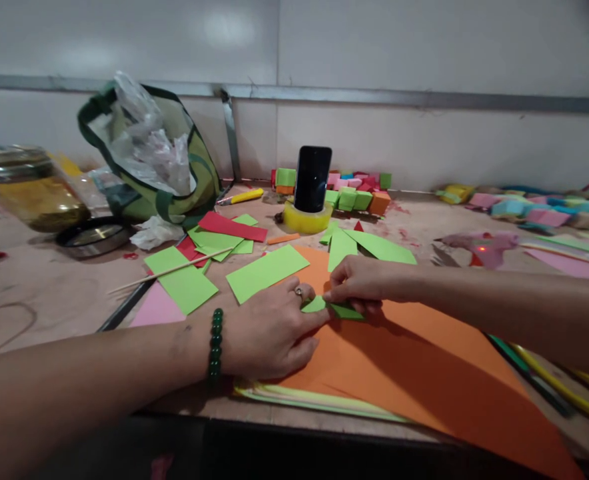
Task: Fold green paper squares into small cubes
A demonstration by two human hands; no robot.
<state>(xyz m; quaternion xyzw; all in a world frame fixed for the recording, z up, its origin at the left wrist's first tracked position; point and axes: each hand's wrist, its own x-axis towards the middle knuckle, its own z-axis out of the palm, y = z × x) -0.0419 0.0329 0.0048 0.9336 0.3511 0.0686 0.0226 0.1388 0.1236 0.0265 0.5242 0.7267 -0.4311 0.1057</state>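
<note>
A small piece of green paper (345, 311) lies over the orange sheet (414, 373), with both hands on it. My left hand (274, 327), with a ring and a green bead bracelet (215, 343) at the wrist, presses its fingers on the paper's left end. My right hand (357, 283) pinches the same paper between thumb and fingertips; its lower fingers are partly hidden. Just beyond the hands are a flat green paper strip (267, 272) and larger green paper pieces (384, 247). Under the orange sheet is a stack of coloured paper (324, 400).
A phone (313, 179) stands in a yellow tape roll (307, 219), with folded paper cubes (354, 199) behind. A glue gun (484, 245) lies at right. Leftward are a wooden stick (174, 270), a cutter knife (242, 197), a green bag (204, 167), a jar (29, 193) and its lid (94, 237).
</note>
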